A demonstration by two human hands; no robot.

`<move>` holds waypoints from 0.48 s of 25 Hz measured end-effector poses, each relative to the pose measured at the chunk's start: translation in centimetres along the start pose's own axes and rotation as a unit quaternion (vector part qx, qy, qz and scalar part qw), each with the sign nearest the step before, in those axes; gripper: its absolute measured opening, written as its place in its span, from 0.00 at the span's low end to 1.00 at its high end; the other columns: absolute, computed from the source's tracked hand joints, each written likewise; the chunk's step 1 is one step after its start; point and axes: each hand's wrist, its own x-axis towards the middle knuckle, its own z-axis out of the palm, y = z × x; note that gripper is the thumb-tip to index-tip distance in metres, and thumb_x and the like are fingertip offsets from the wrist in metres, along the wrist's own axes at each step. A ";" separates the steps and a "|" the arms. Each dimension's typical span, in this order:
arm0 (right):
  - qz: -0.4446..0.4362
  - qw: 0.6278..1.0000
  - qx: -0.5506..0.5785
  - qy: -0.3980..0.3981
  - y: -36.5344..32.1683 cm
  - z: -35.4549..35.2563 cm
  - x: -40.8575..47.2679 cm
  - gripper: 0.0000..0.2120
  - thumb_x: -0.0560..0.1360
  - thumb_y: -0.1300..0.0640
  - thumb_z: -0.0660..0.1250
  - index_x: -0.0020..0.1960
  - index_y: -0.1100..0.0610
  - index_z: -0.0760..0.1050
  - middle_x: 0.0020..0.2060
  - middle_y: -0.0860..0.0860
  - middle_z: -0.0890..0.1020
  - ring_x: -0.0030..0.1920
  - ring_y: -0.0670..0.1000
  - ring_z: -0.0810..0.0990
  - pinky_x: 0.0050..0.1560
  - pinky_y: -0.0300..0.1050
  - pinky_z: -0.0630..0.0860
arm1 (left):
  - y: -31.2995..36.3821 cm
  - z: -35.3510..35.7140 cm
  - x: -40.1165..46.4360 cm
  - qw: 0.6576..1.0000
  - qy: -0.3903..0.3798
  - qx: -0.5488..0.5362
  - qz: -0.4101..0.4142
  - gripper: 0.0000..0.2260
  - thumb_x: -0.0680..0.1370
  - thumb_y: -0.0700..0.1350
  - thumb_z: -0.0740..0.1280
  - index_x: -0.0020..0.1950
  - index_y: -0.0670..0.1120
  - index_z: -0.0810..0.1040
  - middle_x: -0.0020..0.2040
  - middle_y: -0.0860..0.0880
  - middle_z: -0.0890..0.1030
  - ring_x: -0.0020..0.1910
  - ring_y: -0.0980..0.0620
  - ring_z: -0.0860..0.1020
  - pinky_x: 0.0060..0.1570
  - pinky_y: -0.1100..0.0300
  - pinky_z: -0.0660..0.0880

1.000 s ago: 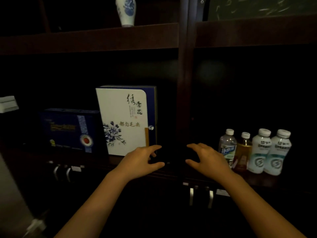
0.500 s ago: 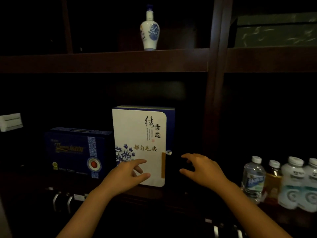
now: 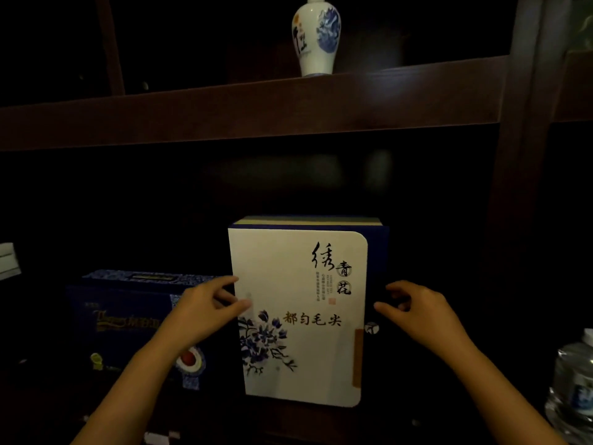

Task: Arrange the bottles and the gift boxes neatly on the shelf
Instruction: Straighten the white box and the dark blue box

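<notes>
A tall white gift box [image 3: 298,316] with blue flowers and black calligraphy stands upright on the dark shelf. My left hand [image 3: 205,309] is at its left edge, thumb lying on the front face and fingers curled at the side. My right hand [image 3: 417,313] hovers just off its right edge, fingers apart and holding nothing. A lower dark blue gift box [image 3: 128,319] stands to the left, partly hidden by my left hand. A clear water bottle [image 3: 574,387] shows at the right frame edge.
A blue-and-white porcelain bottle [image 3: 316,36] stands on the upper shelf board [image 3: 224,114]. A dark upright post [image 3: 519,187] divides the compartments on the right. A small white thing [image 3: 8,261] sits at the far left.
Both hands rose and spread apart to the two sides of the white gift box. The view came closer and shifted left, so most bottles left the frame.
</notes>
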 end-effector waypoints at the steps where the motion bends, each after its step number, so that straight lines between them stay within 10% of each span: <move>1: 0.030 0.999 0.005 0.024 0.2 0.0 0.5 0.25 0.65 0.39 0.70 0.58 0.49 0.73 0.50 0.50 0.81 0.40 0.44 0.75 0.39 0.40 0.73 | -0.7 -0.5 1.2 1.000 0.018 -0.017 0.002 0.28 0.69 0.56 0.70 0.67 0.53 0.69 0.43 0.59 0.78 0.42 0.61 0.76 0.45 0.63 0.72; 12: 0.135 0.984 0.092 0.069 -3.5 0.5 2.8 0.31 0.67 0.57 0.73 0.67 0.54 0.64 0.63 0.58 0.73 0.58 0.57 0.76 0.51 0.46 0.72 | -3.5 -0.2 10.0 0.993 0.000 -0.069 0.092 0.26 0.68 0.50 0.74 0.64 0.48 0.73 0.60 0.43 0.78 0.51 0.46 0.76 0.47 0.58 0.70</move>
